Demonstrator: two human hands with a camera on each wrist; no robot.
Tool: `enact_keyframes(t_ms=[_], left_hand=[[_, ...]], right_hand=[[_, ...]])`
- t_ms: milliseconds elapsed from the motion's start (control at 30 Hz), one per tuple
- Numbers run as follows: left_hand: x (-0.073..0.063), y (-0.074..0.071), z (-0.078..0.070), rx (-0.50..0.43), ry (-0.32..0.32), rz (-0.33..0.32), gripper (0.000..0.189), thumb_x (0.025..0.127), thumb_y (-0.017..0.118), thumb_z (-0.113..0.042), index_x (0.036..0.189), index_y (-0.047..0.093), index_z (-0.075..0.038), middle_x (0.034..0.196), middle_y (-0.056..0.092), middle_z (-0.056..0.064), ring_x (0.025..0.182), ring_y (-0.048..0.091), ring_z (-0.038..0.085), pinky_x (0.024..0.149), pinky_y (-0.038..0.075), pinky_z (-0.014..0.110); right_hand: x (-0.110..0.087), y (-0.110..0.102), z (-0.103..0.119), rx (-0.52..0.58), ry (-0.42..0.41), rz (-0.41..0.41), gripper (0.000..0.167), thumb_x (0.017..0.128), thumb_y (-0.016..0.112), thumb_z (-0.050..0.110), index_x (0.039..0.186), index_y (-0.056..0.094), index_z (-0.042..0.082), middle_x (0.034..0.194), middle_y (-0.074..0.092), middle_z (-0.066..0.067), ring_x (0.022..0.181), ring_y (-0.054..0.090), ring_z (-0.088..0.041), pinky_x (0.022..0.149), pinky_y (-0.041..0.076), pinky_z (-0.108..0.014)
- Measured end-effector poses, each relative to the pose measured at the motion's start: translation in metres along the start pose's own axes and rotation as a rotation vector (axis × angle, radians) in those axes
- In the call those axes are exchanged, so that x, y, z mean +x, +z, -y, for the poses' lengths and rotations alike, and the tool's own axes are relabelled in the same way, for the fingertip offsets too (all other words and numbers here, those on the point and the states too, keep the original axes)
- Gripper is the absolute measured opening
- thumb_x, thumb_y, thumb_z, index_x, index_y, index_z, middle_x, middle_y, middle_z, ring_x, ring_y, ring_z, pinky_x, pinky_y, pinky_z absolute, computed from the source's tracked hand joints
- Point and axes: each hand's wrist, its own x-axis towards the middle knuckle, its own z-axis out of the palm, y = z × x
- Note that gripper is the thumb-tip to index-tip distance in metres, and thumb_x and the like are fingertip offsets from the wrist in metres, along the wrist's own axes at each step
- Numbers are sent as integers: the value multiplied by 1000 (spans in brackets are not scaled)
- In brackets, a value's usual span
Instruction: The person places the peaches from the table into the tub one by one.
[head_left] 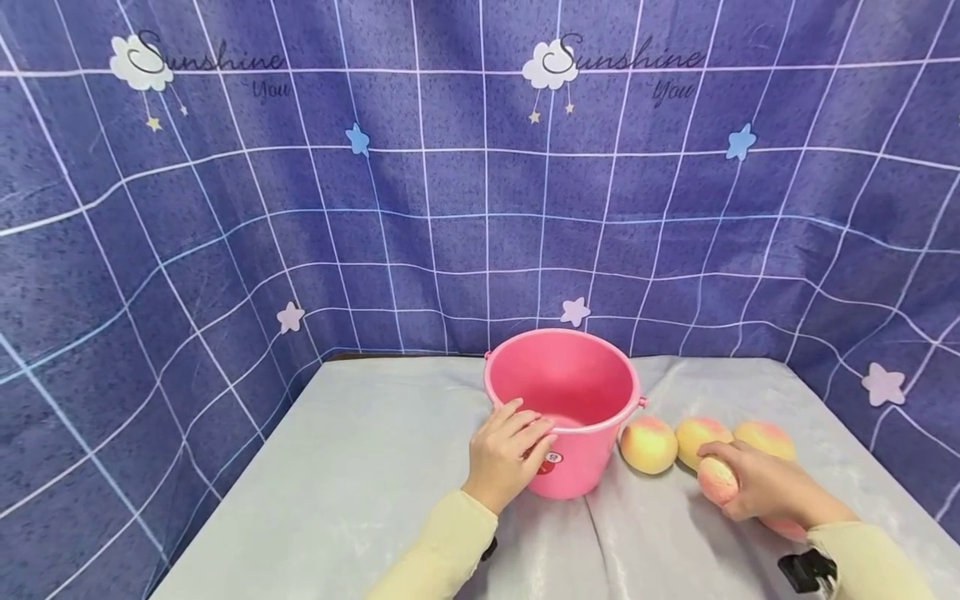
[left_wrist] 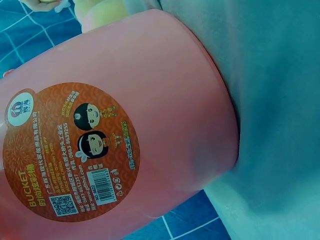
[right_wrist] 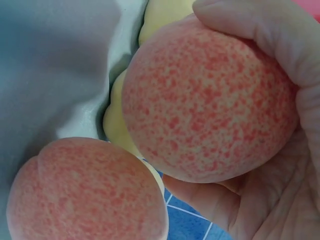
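Behind everything you face a blue checked curtain [head_left: 450,183], and before you lies a grey-covered table [head_left: 360,450]. On it a pink bucket [head_left: 558,471] stands upright. Your left hand [head_left: 506,454] grips the bucket's near-left rim, its fingers bent over the edge. Your right hand [head_left: 772,483], right of the bucket, is curled round a peach [right_wrist: 210,105], thumb on one side and fingers on the other. Three more peaches [head_left: 648,446] sit side by side just right of the bucket; another peach [right_wrist: 90,190] lies beside your right hand, partly hidden by it in the head view. A round orange sticker [left_wrist: 72,152] marks the bucket's side.
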Motion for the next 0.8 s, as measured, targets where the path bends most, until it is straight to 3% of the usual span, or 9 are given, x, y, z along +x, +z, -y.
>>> enact_keyframes(t_ms=[200,400,800], left_hand=[[1,-1,0,2,7,8,16,88,68,-27,93,78,-15,88,71,-1,95,67,22,85,53,45],[4,-2,-2,-3,-9,16,15,87,70,-25,93,78,-15,88,71,0,96,67,23,85,53,46],[5,-4,-3,-27,-39,47,17,86,70,-26,95,78,-13,90,72,1,97,66,24,87,52,49]], right_hand=[[-2,5,1,-21,-29,-55,68,46,85,21,109,62,9,101,63,-8,85,58,-21,66,50,-40],[1,3,1,-15,-15,-25,71,48,85,21,114,61,8,102,62,-11,82,60,-22,65,50,-42],[-1,-5,7,-25,-16,-60,69,52,87,26,113,61,9,102,62,-12,83,61,-26,65,50,-45]])
